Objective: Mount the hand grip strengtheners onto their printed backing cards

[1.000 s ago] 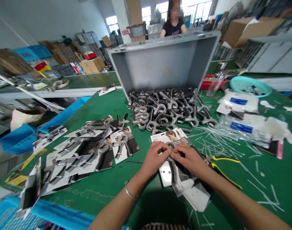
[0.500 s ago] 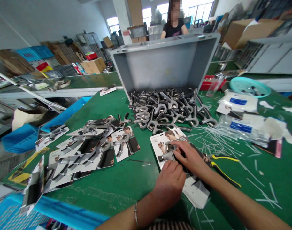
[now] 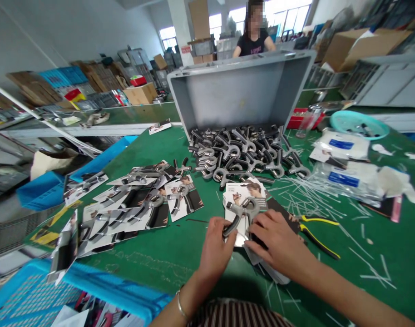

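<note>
In front of me a grey-and-black hand grip strengthener [image 3: 240, 210] lies on a printed backing card [image 3: 229, 198], on top of a stack of cards. My left hand [image 3: 214, 250] pinches the lower end of its left handle and the card's edge. My right hand [image 3: 279, 238] is closed over the other handle, hiding most of it. Just right of that hand lie pliers [image 3: 320, 223] with yellow-and-black handles. To the left is a group of carded grip strengtheners [image 3: 125, 206], the nearest being a single carded one [image 3: 184, 197].
A grey crate [image 3: 234, 100] lies on its side at the back, loose grip strengtheners [image 3: 241, 152] spilling from it. White plastic ties [image 3: 313, 195] are scattered on the right, near plastic bags [image 3: 343, 177] and a turquoise basin [image 3: 359, 125]. A blue basket [image 3: 101, 286] stands front left. Beyond the crate is a person [image 3: 255, 41].
My left hand has moved down and left onto the left handle. My right hand has moved down from the spring area onto the right handle. The grip strengthener now shows more fully on its card.
</note>
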A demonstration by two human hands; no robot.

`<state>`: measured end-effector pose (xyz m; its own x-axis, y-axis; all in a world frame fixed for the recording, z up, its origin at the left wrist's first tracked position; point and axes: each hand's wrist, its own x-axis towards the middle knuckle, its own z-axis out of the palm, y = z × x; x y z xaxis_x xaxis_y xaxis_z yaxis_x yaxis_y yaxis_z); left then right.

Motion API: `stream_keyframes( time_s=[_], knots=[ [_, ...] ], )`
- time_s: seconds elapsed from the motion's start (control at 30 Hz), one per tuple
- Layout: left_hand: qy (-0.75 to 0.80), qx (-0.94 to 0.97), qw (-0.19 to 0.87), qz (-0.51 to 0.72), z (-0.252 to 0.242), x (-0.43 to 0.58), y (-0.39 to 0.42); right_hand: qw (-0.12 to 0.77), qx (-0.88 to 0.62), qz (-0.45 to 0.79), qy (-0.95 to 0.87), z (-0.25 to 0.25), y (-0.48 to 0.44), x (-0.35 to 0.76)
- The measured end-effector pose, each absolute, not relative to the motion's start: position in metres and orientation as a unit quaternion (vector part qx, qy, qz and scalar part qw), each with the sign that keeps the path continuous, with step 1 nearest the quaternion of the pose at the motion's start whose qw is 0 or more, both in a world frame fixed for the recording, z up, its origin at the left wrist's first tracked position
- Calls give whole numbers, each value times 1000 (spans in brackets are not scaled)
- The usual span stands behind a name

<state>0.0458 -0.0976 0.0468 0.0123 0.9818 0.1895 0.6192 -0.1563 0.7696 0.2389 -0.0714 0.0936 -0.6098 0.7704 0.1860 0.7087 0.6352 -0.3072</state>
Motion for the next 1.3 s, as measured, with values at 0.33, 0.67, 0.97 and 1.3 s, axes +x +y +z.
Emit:
stream_keyframes(
  time_s=[0.33, 0.67, 0.97, 1.3],
  knots=[
    [503, 731, 325, 329, 55, 74, -58, 69, -436, -29, -897, 92, -36, 261],
    [476, 779, 290, 288, 51, 60, -66, 147, -470, 68, -867, 105, -47, 259],
    [492, 852, 121, 131, 67, 70, -57, 165, -434, 245, -851, 98, -47, 292],
    [446, 752, 308, 375, 60, 68, -55, 255, -386, 246, -852, 76, -35, 270]
  ],
)
